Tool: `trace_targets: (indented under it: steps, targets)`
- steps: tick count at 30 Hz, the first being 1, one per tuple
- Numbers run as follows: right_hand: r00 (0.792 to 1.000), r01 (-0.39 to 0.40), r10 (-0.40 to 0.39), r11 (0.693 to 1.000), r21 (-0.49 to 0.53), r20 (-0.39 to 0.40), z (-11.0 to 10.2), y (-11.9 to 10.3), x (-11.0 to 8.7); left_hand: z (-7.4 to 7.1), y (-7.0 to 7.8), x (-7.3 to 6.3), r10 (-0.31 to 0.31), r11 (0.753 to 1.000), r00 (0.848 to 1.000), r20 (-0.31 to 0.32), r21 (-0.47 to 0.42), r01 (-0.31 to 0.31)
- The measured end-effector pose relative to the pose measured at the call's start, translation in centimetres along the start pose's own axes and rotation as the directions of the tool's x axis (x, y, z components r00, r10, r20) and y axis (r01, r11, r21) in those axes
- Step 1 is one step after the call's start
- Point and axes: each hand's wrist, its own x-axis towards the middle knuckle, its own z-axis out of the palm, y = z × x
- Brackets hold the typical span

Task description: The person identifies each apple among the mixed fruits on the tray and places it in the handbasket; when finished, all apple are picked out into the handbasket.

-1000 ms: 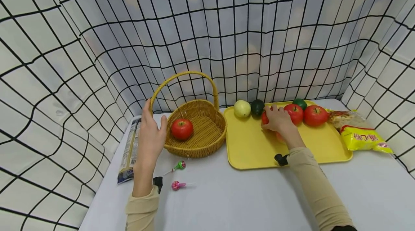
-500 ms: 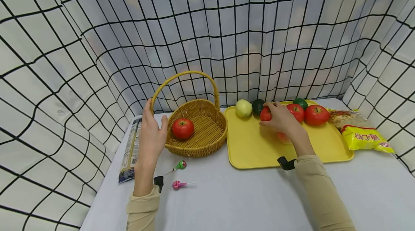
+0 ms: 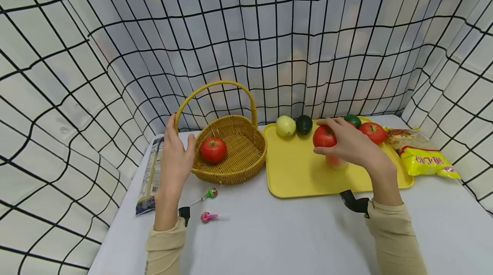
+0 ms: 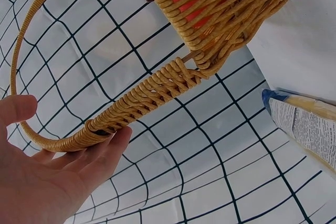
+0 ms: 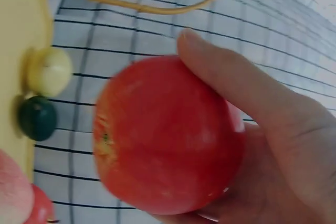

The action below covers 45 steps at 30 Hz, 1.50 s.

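My right hand (image 3: 352, 142) grips a red apple (image 5: 168, 135) above the yellow tray (image 3: 294, 176), with the thumb on one side and fingers round the other. Below it a pinkish peach (image 3: 334, 162) lies on the tray, partly covered by the hand in the head view. My left hand (image 3: 176, 157) is at the left side of the wicker basket (image 3: 239, 177). Its straight fingers (image 4: 113, 153) lie against the outside of the arched handle (image 4: 147, 93), and the thumb stands apart. Inside the basket sits a red tomato (image 3: 213, 150).
Along the tray's back are a pale yellow-green round fruit (image 3: 286, 126), a dark green one (image 3: 304, 124), another green one (image 3: 352, 121) and a tomato (image 3: 372, 133). A yellow snack bag (image 3: 427, 161) overlaps the tray's right end. Two lollipops (image 3: 206, 217) and a long packet (image 3: 148, 180) lie left.
My right hand has lifted the apple off the back of the tray and drawn it toward me and slightly right. The left hand has stayed at the basket handle.
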Motion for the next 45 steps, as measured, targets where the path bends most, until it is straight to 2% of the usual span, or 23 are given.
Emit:
trace_targets:
  steps: [4, 8, 11, 17, 28, 37, 45]
  targets:
    - [0.999, 0.03, -0.03, 1.0, 0.007, 0.044, -1.3, -0.6, -1.2, -0.2, 0.2, 0.4, -0.002, 1.0, 1.0, 0.004, -0.012, 0.002]
    - [0.996, 0.048, -0.049, 0.999, 0.011, 0.08, -2.4, -1.1, -1.5, -0.5, 0.4, 1.1, 0.013, 0.999, 1.0, -0.022, -0.032, -0.013]
    - [0.993, 0.024, -0.026, 1.0, 0.013, 0.113, -2.9, -1.3, -1.4, -0.6, 0.6, 1.7, 0.03, 0.999, 0.999, -0.039, -0.038, -0.031]
    - [0.989, -0.017, 0.017, 1.0, 0.003, 0.147, -2.7, -0.7, -1.3, -0.6, 0.8, 2.2, 0.03, 0.999, 0.999, -0.019, -0.02, -0.03]
    - [0.973, -0.073, 0.07, 0.997, 0.004, 0.22, -2.4, 0.0, -2.0, -0.2, 0.8, 1.7, 0.013, 0.999, 1.0, 0.001, -0.037, -0.013]
    - [0.964, -0.088, 0.08, 0.996, 0.02, 0.252, -1.3, 0.3, -2.8, 0.0, 0.3, 0.5, -0.001, 1.0, 1.0, 0.006, -0.017, 0.001]
    - [0.97, -0.037, 0.021, 0.997, 0.06, 0.242, -0.7, 0.5, -2.6, 0.1, 0.2, -0.1, -0.007, 1.0, 1.0, 0.003, -0.012, 0.007]
